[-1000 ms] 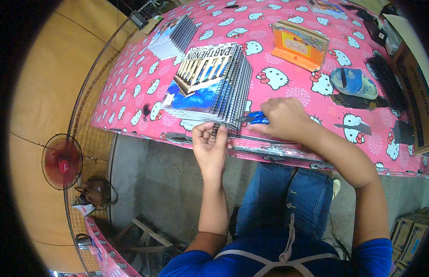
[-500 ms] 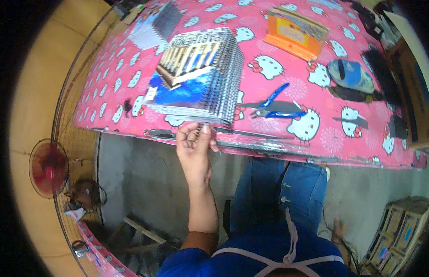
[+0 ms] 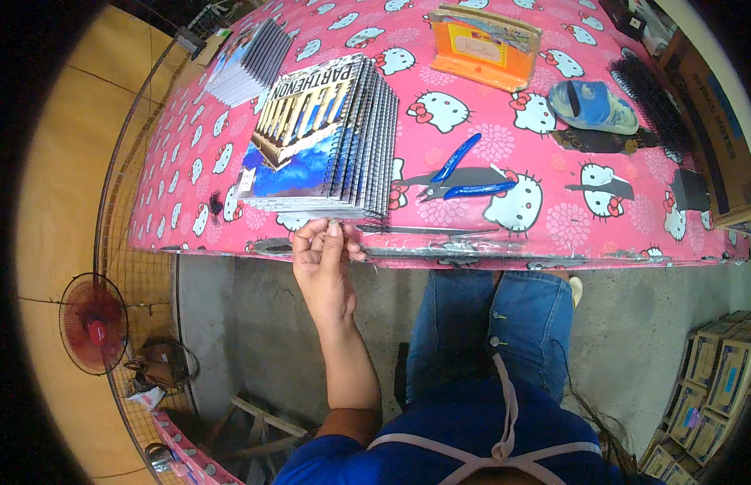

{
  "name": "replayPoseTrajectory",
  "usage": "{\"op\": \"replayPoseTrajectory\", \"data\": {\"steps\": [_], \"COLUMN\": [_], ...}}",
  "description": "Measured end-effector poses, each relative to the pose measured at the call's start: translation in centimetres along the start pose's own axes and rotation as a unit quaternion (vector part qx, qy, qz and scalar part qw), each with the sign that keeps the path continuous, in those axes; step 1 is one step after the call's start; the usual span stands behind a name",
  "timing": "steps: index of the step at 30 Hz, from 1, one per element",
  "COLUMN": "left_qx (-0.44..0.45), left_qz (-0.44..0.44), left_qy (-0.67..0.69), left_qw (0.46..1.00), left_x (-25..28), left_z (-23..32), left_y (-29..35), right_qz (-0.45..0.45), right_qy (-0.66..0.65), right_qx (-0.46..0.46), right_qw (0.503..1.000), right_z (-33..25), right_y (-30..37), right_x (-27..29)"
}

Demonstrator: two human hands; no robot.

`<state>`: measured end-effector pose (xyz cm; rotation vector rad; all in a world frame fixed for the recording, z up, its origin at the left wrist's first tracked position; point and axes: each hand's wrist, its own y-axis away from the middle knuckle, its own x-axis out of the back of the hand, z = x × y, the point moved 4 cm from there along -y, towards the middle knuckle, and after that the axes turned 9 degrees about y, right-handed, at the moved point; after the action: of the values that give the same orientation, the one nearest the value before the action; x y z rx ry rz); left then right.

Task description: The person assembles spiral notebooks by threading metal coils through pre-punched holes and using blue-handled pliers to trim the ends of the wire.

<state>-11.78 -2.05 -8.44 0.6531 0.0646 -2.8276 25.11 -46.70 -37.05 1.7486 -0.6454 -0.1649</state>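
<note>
My left hand (image 3: 325, 249) is at the near table edge, just below a stack of spiral-bound notebooks (image 3: 311, 137). Its thumb presses against the curled fingers; anything pinched there is too small to make out. The top notebook has a blue and cream building cover, and black wire coils run down the stack's right side. Right of the stack lies a pair of blue-handled cutting pliers (image 3: 464, 174), jaws toward the notebooks. My right hand is out of view.
A second notebook stack (image 3: 246, 65) stands far left. Toward the far right are an orange case (image 3: 484, 52), a blue slipper-shaped item (image 3: 592, 107) and black coils (image 3: 646, 93). Cardboard boxes (image 3: 702, 396) are stacked at lower right; a red fan (image 3: 94, 323) is at left.
The view has shifted, so the table's things appear farther left. My left hand stays pinched at the table edge below the notebooks. My right hand, low at the right before, has gone from view.
</note>
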Motion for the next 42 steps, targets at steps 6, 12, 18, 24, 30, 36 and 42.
{"op": "replayPoseTrajectory", "data": {"steps": [6, 12, 18, 24, 30, 36, 42], "left_qx": [0.000, 0.022, 0.047, -0.055, -0.055, -0.141, -0.142], "left_qz": [-0.006, -0.013, -0.015, -0.033, -0.017, -0.023, -0.013], "left_qy": [0.017, 0.044, 0.063, -0.053, -0.050, -0.123, -0.106], "left_qw": [1.000, 0.999, 0.997, 0.997, 0.997, 0.982, 0.984], "left_x": [0.0, 0.0, -0.2, -2.2, -2.1, -2.9, -3.3], "left_z": [-0.4, -0.7, -1.2, -1.2, -1.3, -1.3, -1.2], "left_y": [0.4, 0.3, 0.8, 0.5, 0.9, 0.8, 1.0], "right_qz": [-0.013, -0.018, -0.007, 0.079, 0.044, -0.041, 0.082], "right_qy": [0.029, 0.179, 0.347, 0.467, 0.535, 0.489, 0.440], "right_qx": [-0.001, 0.113, 0.720, 0.838, 0.808, 0.784, 0.872], "right_qw": [1.000, 0.977, 0.601, 0.271, 0.244, 0.379, 0.198], "right_z": [-1.0, -11.4, -37.4, -46.4, -46.4, -45.1, -44.0], "right_y": [0.5, 5.9, 26.3, 23.8, 23.5, 26.5, 27.9], "right_x": [0.4, -0.7, -11.9, -25.1, -27.8, -28.4, -29.9]}}
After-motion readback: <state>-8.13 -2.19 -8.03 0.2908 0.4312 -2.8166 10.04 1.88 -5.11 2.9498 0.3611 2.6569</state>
